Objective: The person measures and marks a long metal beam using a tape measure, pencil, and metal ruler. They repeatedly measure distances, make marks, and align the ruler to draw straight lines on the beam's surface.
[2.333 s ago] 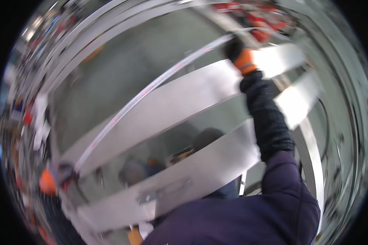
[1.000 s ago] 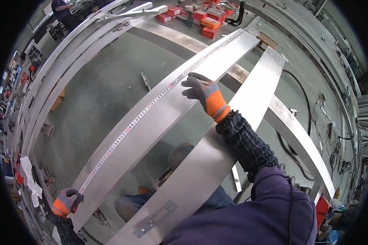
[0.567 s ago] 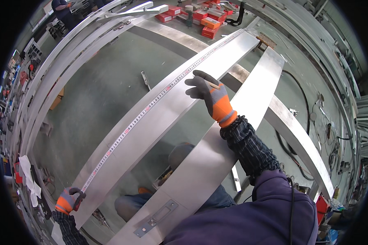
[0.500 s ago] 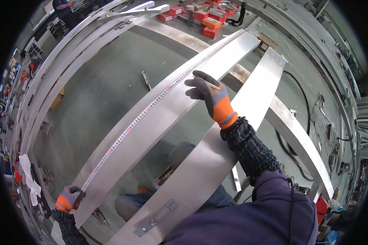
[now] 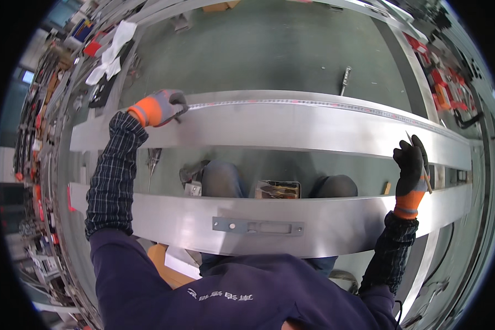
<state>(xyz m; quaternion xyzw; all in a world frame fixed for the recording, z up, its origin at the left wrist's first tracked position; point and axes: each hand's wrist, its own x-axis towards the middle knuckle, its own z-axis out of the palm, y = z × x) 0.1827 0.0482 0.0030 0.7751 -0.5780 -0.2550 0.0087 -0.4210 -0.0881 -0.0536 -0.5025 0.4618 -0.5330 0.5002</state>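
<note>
My left hand (image 5: 158,108), in a grey and orange glove, is closed on one end of a tape measure (image 5: 291,102) near the far beam's left end. The pulled-out blade runs right along the back edge of that flat silvery metal beam (image 5: 247,126). My right hand (image 5: 411,173) hovers at the right, over the gap between the beams, closed round a thin pencil (image 5: 427,179) with its pointed end up. Nearer to me lies a second metal beam (image 5: 346,225), with a slotted metal plate (image 5: 258,226) on it. My left fingers hide the tape's end.
A tray of small tools (image 5: 278,190) sits on the floor between my knees. A screwdriver-like tool (image 5: 154,159) lies left of it, and a shiny handled tool (image 5: 345,80) beyond the far beam. Red boxes (image 5: 445,91) are stacked at far right; white cloth (image 5: 113,52) hangs upper left.
My view has swung left, so the beams now lie across it. My right hand has drawn back from over the far beam, pencil still in it. My left hand stays at the tape's end.
</note>
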